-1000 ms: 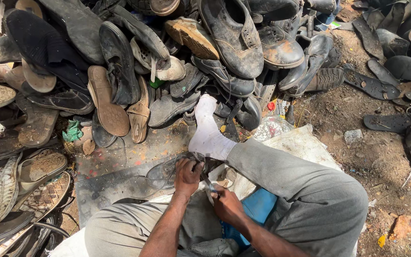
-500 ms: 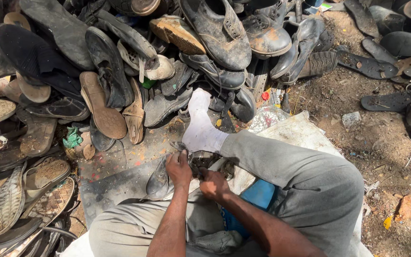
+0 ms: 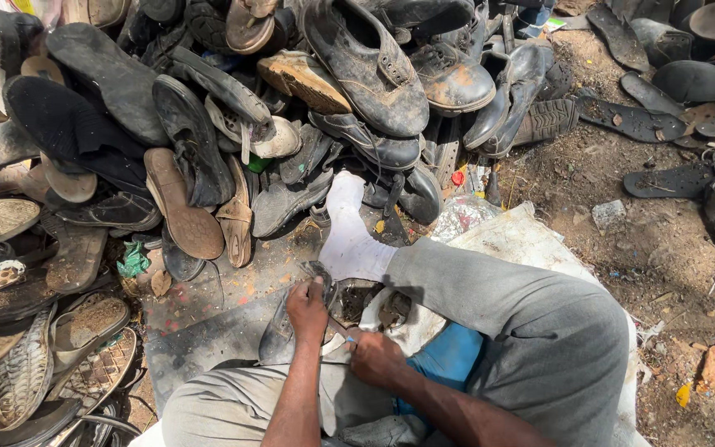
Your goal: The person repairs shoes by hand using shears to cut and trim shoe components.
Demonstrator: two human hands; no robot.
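The person sits near, legs bent, with the socked foot (image 3: 349,236) stretched far toward the shoe pile (image 3: 233,108). The left hand (image 3: 308,308) rests on a shoe (image 3: 291,327) lying just near of the foot; the right hand (image 3: 374,358) is just right of it and nearer. The pile fills the far left. A sack (image 3: 531,240) lies under the right leg (image 3: 523,314). Loose soles (image 3: 655,178) lie far right on the dirt.
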